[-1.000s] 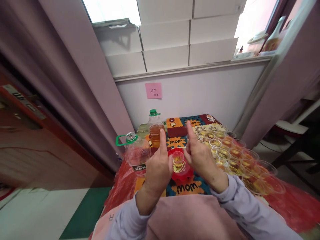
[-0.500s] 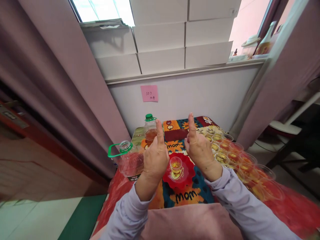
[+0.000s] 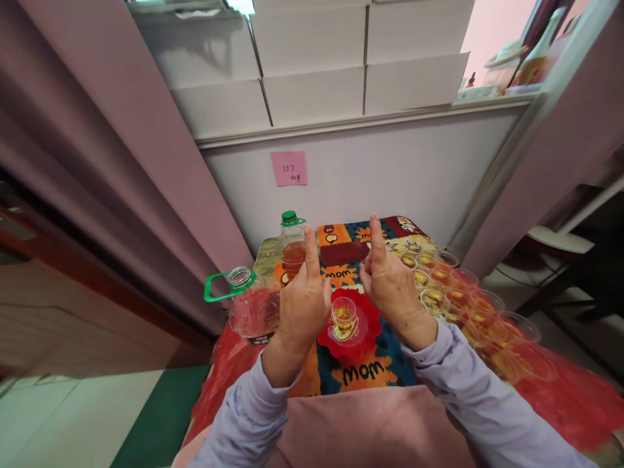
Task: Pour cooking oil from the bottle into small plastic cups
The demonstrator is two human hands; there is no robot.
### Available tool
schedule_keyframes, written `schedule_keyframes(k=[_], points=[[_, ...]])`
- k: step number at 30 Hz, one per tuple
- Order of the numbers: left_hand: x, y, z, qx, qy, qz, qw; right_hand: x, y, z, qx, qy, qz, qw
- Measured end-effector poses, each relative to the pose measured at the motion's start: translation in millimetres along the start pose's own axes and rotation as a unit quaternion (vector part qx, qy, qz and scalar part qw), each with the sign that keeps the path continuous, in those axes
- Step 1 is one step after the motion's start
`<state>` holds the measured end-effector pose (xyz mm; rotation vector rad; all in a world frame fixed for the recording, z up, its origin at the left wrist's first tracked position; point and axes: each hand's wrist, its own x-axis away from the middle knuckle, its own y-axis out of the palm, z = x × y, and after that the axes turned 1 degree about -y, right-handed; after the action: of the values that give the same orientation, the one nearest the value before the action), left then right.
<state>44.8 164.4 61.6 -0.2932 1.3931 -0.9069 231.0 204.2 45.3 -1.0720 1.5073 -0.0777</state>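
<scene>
My left hand (image 3: 305, 302) is raised above the table, its index finger stretched upward and the others curled. My right hand (image 3: 392, 289) mirrors it, index finger up, and both appear to hold nothing. Between and below them, a small clear plastic cup (image 3: 344, 312) with yellowish liquid stands on a red scalloped plate (image 3: 366, 335). Left of my left hand are an uncapped clear jug with a green handle (image 3: 253, 305) and, farther back, a green-capped jug (image 3: 294, 250) of reddish-brown liquid, partly hidden. Beside my right hand, several clear cups (image 3: 453, 299) stand in rows.
A patterned mat (image 3: 363, 377) and red plastic sheeting (image 3: 575, 383) cover the table. Behind it is a white wall (image 3: 380, 162) with a pink note (image 3: 289, 169). Curtains (image 3: 160, 130) hang on both sides, and a dark chair-like frame (image 3: 575, 279) stands at right.
The camera view has tilted slightly downward, so the wall and table sit higher in the picture. Both hands keep the same pose, with little movement.
</scene>
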Motion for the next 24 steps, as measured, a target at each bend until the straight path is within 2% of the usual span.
schedule_keyframes(k=[3, 5, 7, 9, 11, 13, 15, 16, 18, 21, 24], points=[[31, -4.6, -5, 0.042, 0.100, 0.047, 0.993, 27, 9, 3, -0.094, 0.034, -0.027, 0.995], [66, -7.9, -12, 0.049, 0.158, 0.043, 0.985, 55, 24, 9, -0.152, 0.063, -0.054, 0.985], [106, -11.7, -25, 0.045, 0.153, 0.043, 0.986, 87, 44, 17, -0.180, 0.095, -0.100, 0.974], [144, -16.8, -44, 0.054, 0.090, 0.066, 0.992, 115, 67, 25, -0.180, 0.129, -0.155, 0.963], [171, -23.2, -68, 0.066, -0.010, 0.108, 0.992, 135, 86, 30, -0.172, 0.155, -0.194, 0.953], [184, -29.2, -95, 0.072, -0.103, 0.173, 0.977, 147, 98, 33, -0.164, 0.169, -0.214, 0.948], [186, -32.1, -123, 0.100, -0.143, 0.243, 0.954, 152, 106, 33, -0.157, 0.178, -0.223, 0.946], [184, -31.9, -136, 0.125, -0.176, 0.247, 0.945, 152, 109, 32, -0.155, 0.181, -0.225, 0.945], [176, -28.0, -158, 0.219, -0.237, 0.170, 0.931, 151, 112, 31, -0.154, 0.187, -0.230, 0.943], [162, -17.1, -182, 0.378, -0.296, 0.035, 0.876, 147, 115, 29, -0.154, 0.203, -0.243, 0.936], [153, -5.7, -192, 0.425, -0.314, -0.025, 0.848, 142, 116, 26, -0.160, 0.226, -0.253, 0.927]])
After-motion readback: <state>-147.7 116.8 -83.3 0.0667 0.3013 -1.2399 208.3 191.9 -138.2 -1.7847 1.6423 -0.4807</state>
